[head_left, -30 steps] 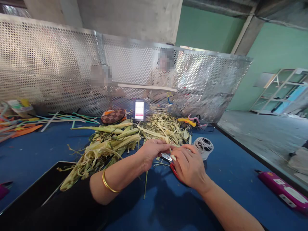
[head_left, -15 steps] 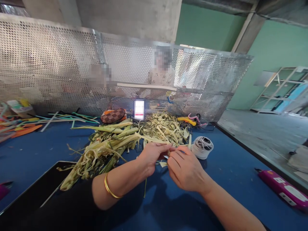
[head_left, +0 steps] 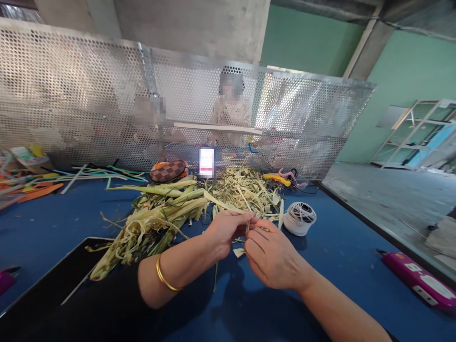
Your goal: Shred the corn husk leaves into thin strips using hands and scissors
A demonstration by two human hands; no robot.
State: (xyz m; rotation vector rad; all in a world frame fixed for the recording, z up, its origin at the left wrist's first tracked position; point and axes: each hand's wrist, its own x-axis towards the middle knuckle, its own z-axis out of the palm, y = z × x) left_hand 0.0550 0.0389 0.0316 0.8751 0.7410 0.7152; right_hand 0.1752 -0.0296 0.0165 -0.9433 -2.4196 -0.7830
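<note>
My left hand point(head_left: 228, 233) is closed in a pinch on a pale strip of corn husk point(head_left: 223, 203), which reaches out to the upper left past the fingers. Close against its fingertips is my right hand point(head_left: 272, 254), fingers curled; a small thing in its grip is mostly hidden. A short bit of husk shows between the two hands. Left of them lies a bundle of dried husks point(head_left: 142, 225), and beyond them a heap of husk scraps point(head_left: 245, 185). A small pale scrap point(head_left: 239, 252) lies beside my right hand.
A spool of white cord point(head_left: 299, 219) stands right of my hands. Further back are a lit phone point(head_left: 206, 162), a checkered pouch point(head_left: 167, 170) and a yellow-handled tool point(head_left: 277, 179). A purple device point(head_left: 418, 280) lies right. A perforated metal screen point(head_left: 199, 90) backs the blue table point(head_left: 342, 266).
The husk strip has shifted slightly at my left hand. A silvery tip seen between my hands before is hidden now. The person behind the screen has moved a little left.
</note>
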